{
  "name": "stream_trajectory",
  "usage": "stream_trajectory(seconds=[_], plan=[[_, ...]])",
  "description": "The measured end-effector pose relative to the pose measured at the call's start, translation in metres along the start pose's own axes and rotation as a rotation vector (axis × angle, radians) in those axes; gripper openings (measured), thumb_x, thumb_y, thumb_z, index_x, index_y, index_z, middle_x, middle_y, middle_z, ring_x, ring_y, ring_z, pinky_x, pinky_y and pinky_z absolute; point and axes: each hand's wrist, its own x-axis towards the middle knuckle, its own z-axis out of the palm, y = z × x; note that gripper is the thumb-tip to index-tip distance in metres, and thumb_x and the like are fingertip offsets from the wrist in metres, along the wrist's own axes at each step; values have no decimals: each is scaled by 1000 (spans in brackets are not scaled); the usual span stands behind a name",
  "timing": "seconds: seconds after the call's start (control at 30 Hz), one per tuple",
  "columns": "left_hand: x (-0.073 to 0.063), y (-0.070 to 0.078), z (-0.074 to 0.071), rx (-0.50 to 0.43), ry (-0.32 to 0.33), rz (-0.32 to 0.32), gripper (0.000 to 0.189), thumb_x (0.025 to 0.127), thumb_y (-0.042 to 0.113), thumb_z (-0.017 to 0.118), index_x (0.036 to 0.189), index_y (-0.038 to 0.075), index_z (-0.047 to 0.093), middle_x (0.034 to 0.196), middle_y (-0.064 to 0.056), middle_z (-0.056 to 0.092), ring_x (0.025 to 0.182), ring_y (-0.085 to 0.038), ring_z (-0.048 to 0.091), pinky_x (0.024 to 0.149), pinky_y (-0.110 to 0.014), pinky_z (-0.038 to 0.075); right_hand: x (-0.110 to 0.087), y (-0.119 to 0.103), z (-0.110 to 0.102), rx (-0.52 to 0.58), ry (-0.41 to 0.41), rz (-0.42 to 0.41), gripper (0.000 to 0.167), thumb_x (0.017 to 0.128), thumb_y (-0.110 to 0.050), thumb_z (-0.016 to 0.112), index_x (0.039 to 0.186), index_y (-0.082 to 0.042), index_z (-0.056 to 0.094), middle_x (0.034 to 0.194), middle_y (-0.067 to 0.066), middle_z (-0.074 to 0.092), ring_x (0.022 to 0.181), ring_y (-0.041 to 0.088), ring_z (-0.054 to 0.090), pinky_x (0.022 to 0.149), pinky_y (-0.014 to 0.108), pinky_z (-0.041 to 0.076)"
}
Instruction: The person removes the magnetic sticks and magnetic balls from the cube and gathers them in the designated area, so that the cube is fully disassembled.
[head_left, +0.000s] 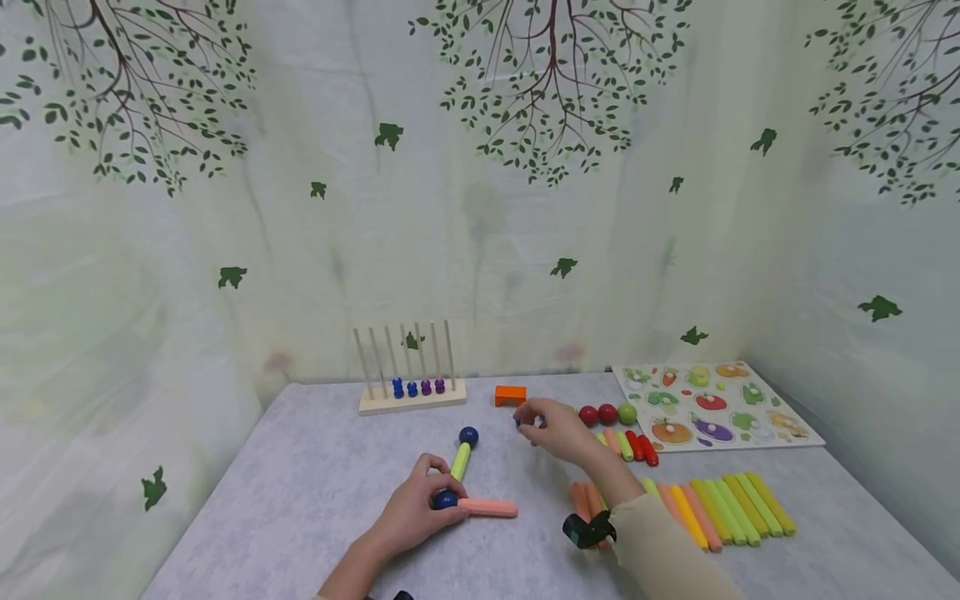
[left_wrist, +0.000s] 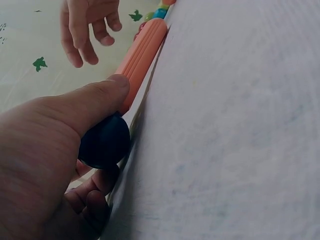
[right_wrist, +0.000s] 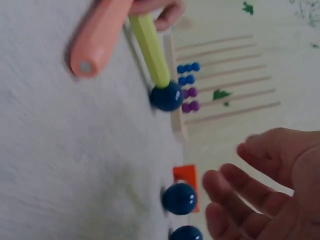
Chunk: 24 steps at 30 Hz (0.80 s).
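My left hand grips a dark blue ball, its thumb lying along the near end of a salmon-pink ridged stick. That stick points right from the ball, low over the table. Behind the fingers, a lime-green stick runs away from the hand to a second blue ball at its far end. My right hand hovers with loosely bent, parted fingers and holds nothing. Beside its fingertips in the right wrist view are a loose blue ball and another blue ball.
A pegged wooden rack with blue and purple beads stands at the back. An orange block, red balls and a green ball lie behind the right hand. Coloured sticks and a vegetable picture board are on the right.
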Motion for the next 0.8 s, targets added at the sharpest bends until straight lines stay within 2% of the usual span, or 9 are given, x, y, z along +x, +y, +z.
stream_trajectory(seconds=[0.13,0.3,0.4,0.53,0.63,0.8], plan=[[1,0,1,7,11,-7,19,82,50,78,92,36,70,122,1,43,102,-20,52,85,-41,48,-21,-6,10,-3,-109,-76,20,95,-21,67,114,-15,69,101,-2,67,84,15,59,74,28,53],[0,0,1,6,11,3,18,83,47,78,94,36,70,122,0,43,102,-22,53,87,-44,49,-39,-12,29,-20,-272,-85,23,92,-24,71,114,-17,69,98,-6,68,86,12,60,78,30,52],[0,1,1,-16,-23,19,22,83,45,79,100,34,70,125,-2,41,100,-20,53,83,-37,49,-45,-14,40,-57,-330,-70,24,90,-25,75,113,-20,70,95,-9,66,83,8,59,76,28,51],[0,1,-3,-73,-120,44,33,83,39,81,112,33,69,134,-5,34,92,-17,53,74,-25,45,-49,-13,47,-118,-309,-70,23,89,-22,76,111,-21,72,91,-11,64,79,6,55,73,25,49],[0,1,-8,-99,-191,69,38,83,33,82,118,32,67,140,-4,31,88,-14,54,71,-21,45,-49,-10,47,-160,-275,-84,21,89,-21,75,110,-22,73,91,-12,64,79,5,54,74,25,48],[0,4,-14,-112,-247,145,36,85,23,80,120,23,69,141,-2,41,86,-10,59,72,-20,48,-48,-6,44,-264,-227,-111,16,92,-20,72,106,-28,74,91,-12,62,82,6,51,79,27,48]])
